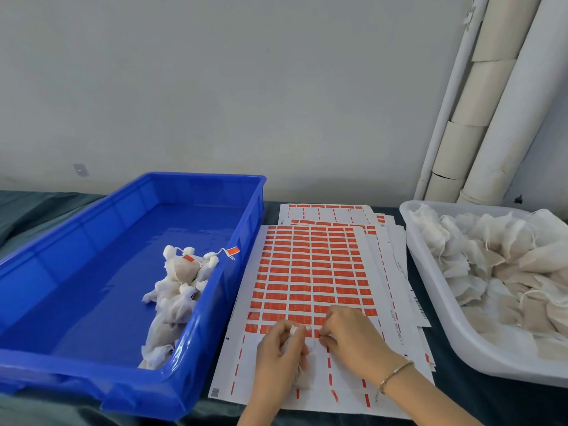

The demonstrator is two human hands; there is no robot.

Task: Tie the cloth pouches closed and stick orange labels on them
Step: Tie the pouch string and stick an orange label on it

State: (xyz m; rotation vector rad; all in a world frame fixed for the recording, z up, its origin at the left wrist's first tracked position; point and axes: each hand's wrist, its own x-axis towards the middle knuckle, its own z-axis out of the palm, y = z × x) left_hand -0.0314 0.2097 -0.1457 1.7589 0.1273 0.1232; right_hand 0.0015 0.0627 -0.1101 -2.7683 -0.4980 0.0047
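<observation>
The left hand (pixel 281 355) is curled round a cloth pouch (pixel 302 383) and grips it by the neck, so that the pouch's body hangs below the fist and rests on the label sheet (pixel 261 379). The right hand (pixel 353 336), with a thin bracelet (pixel 396 372) on its wrist, lies on the same sheet just beside the left, thumb and forefinger pinched together at the nearest row of orange labels (pixel 310 272) - whether a label is already lifted cannot be told.

The sheet tops a loose stack of such sheets in the middle of the bench, reaching to its near edge. Its nearest rows are stripped to white backing.

Toward the bench's left edge stands a blue crate (pixel 92 368); tied pouches (pixel 179 290) are heaped along its right wall, and one orange tag (pixel 232 250) on a string hangs over that rim. Toward the right edge sits a white tray (pixel 430 290) piled with open pouches (pixel 498 265). Behind it, at the far right corner, pale pipes (pixel 491 103) lean against the wall.
</observation>
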